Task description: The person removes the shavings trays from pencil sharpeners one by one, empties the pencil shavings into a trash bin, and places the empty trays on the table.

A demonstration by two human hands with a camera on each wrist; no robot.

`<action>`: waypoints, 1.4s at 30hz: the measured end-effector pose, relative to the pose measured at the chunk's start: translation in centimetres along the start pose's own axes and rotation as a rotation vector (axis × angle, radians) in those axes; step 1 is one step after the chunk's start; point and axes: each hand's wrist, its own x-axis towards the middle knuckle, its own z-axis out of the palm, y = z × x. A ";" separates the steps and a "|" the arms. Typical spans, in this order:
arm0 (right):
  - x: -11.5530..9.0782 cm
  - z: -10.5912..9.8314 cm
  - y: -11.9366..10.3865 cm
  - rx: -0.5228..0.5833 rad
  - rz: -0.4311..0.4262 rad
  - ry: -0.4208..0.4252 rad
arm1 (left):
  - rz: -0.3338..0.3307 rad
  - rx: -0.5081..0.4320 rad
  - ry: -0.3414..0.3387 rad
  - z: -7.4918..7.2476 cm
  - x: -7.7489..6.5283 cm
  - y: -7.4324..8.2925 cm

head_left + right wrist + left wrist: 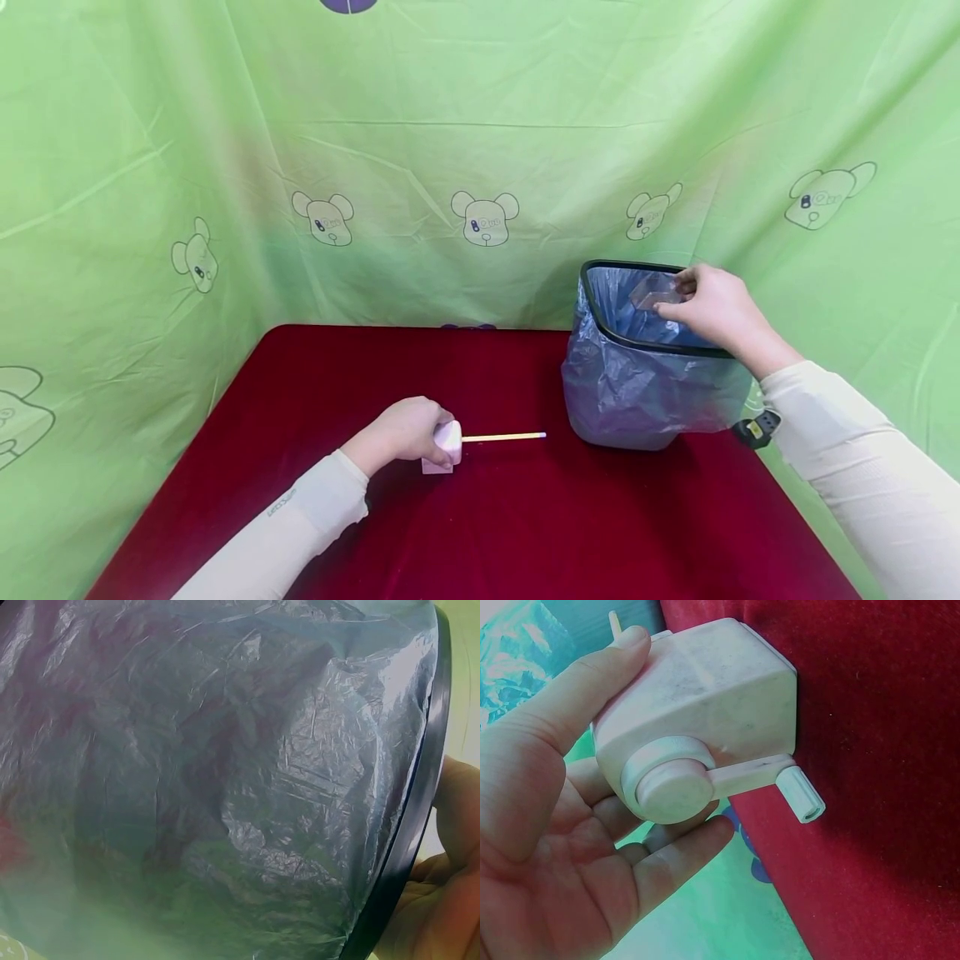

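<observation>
Pink crank sharpener sits mid-worktop, left of the bin and well in from the near edge; crank on its left side, yellow pencil extending from its right side toward the bin. Left hand grips the sharpener body, thumb over the top, in effect bracing it. Right hand, at the far right corner, pinches a clear plastic piece, possibly the shavings drawer, over the mouth of the bin; contents, if any, cannot be made out. Method, my judgement: lower the piece well below the black rim before tipping, tilt it away from the palm, tap lightly against the inner wall, and check its corners before lifting out. The pinch should be firm but not squeezing, as thin plastic may flex or slip; avoid snagging the loose bluish liner. Writing: small print on the left sleeve, perhaps starting "Lets", remainder uncertain. Bear outlines on the green backdrop carry lettering too small to read. No legible brand on sharpener, pencil or bin.
</observation>
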 end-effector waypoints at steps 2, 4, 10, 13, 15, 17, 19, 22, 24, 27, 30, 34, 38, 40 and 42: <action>0.0 0.0 0.1 0.009 0.011 -0.009 | 0.002 0.001 0.003 0.0 0.0 0.0; 0.0 0.0 0.2 0.019 0.020 -0.016 | 0.003 -0.001 0.004 0.0 0.0 0.0; -0.2 0.0 0.3 0.035 0.051 -0.029 | 0.006 -0.006 0.002 0.1 0.0 -0.1; -0.3 -0.1 0.2 0.042 0.060 -0.037 | 0.011 -0.003 0.000 0.2 0.0 -0.1; -0.3 -0.1 0.1 0.052 0.066 -0.041 | 0.011 -0.003 0.002 0.2 0.0 -0.1; -0.3 -0.1 0.1 0.059 0.070 -0.040 | 0.009 -0.004 0.003 0.1 -0.1 -0.1; -0.2 0.0 0.1 0.065 0.074 -0.039 | 0.004 -0.008 0.004 0.1 -0.1 0.0; -0.2 0.0 0.1 0.072 0.076 -0.036 | 0.001 -0.009 0.001 0.0 -0.1 0.0; -0.2 0.1 0.1 0.078 0.073 -0.035 | 0.001 -0.007 0.000 0.0 -0.1 0.0; -0.2 0.1 0.0 0.088 0.063 -0.036 | -0.003 -0.004 -0.002 0.0 -0.1 0.0; -0.1 0.0 -0.1 0.103 0.052 -0.041 | -0.007 -0.005 -0.003 -0.1 -0.1 0.0; 0.0 0.1 -0.3 0.119 0.040 -0.043 | -0.008 -0.003 -0.004 -0.1 -0.1 0.0; 0.0 0.2 -0.6 0.139 0.030 -0.033 | -0.003 -0.001 -0.001 -0.1 -0.1 0.1; -0.1 0.2 -0.8 0.156 0.027 -0.033 | -0.002 0.000 0.001 -0.1 -0.1 0.1; -0.1 0.2 -0.9 0.176 0.025 -0.038 | 0.000 0.002 0.003 -0.1 -0.1 0.1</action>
